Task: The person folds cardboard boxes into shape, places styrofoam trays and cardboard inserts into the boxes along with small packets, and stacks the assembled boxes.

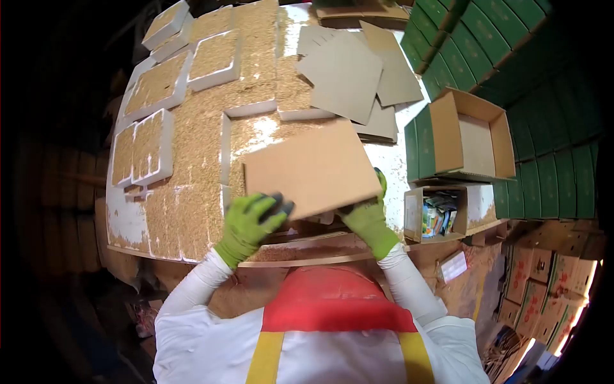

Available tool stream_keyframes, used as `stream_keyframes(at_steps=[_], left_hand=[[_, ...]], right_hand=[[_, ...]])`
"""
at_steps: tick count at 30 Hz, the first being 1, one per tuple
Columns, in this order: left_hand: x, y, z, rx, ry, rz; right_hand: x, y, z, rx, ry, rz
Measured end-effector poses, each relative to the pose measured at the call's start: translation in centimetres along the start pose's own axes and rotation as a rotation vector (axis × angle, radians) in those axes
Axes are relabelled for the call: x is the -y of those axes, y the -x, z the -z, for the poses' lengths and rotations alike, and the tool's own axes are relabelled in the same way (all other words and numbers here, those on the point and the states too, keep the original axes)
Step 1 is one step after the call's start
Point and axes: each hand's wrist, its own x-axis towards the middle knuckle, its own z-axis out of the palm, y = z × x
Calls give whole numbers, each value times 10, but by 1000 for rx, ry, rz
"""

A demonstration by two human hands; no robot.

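A brown piece of cardboard [310, 168] is held tilted over the near middle of the table. I cannot tell whether it is a flat sheet or one face of a box. My left hand [251, 224], in a green glove with dark fingertips, is closed at its near left corner, the fingers slightly blurred. At the near right corner my right hand [371, 221], gloved the same way, grips the cardboard, with fingertips showing past its right edge. Under the cardboard, part of the table's near side is hidden.
White trays [214, 61] filled with tan, grain-like material cover the table's left and middle. Grey cardboard sheets [345, 70] lie at the back. On the right stand an open box [473, 137] and a smaller box with colourful packets [438, 214]. Green boxes [486, 38] are stacked beyond.
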Motion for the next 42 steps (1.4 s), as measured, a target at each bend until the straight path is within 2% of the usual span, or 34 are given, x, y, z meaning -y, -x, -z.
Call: stream_keyframes(at_steps=[1,3,4,5,6,7,11,12,13,14,15,17,18,19,20,21,22,24,27,29,30,31,33,34,35,36,37,38,39,41,42], left_hand=[[-4,8,-3,86,51,-92],[1,8,-12,293,67,-114],[-4,13,-16,401,97,-110],[-7,16,-24,522,144,-148],[-5,14,-34,635,180,-194],[-2,15,-43,747,209,-240],[20,23,-30,609,460,-143],[28,21,-12,458,605,-51],[36,15,18,485,759,151],[42,32,19,235,968,450],[43,51,15,-35,1150,751],[45,72,-17,-150,1026,1163],[47,110,-76,-148,1156,1144],[41,125,-97,-118,1380,1238],[34,149,-146,-46,1081,1165],[33,143,-159,-12,948,1153],[31,137,-171,23,814,1142],[8,84,-120,67,883,1290],[-1,110,-154,-313,1186,1333],[4,106,-144,-322,1386,1285],[2,103,-140,-352,1478,1310],[2,95,-134,-381,1558,1350],[4,59,-101,-232,1863,1390],[7,48,-103,-160,1897,1378],[-2,14,-88,-239,2019,1375],[-11,-21,-76,-257,2010,1283],[-20,-57,-75,-279,2009,1180],[-29,-93,-88,-276,2082,1137],[-40,-126,-103,-275,2154,1101],[-70,-194,-130,-290,2290,1016],[-88,-223,-134,-249,2228,882]], right_hand=[[-1,-4,-4,-46,47,8],[-1,6,25,-50,-241,-266],[-3,11,40,-90,-277,-334],[-19,20,42,-143,-222,-306],[-23,25,48,-201,-358,-431],[-27,28,49,-275,-437,-454],[-15,4,70,-30,-332,-298],[-22,0,70,42,-350,-301],[-31,-1,69,120,-372,-309],[-50,-1,60,209,-527,-483],[-71,0,43,223,-930,-630],[-100,-2,16,380,-1159,-589],[-115,2,-12,479,-1017,-614],[-131,9,-43,578,-869,-637],[-137,26,-78,547,-697,-537],[-132,34,-107,511,-527,-434],[-110,21,-107,521,-651,-569],[-46,2,-76,544,-900,-867],[-29,4,-68,469,-1145,-922],[-14,2,-45,382,-1050,-944],[-29,13,-62,374,-869,-833],[-23,3,-41,352,-1151,-871],[-40,-14,-25,340,-1054,-674],[-38,-37,11,327,-1019,-638],[-38,-57,50,320,-980,-607],[-53,-61,64,172,-921,-555],[-69,-70,102,141,-795,-362],[-83,-73,136,-94,-695,-138],[-101,-70,176,-169,-656,-77],[-160,-49,244,-266,-674,-116],[-196,-31,254,-290,-691,-196]])
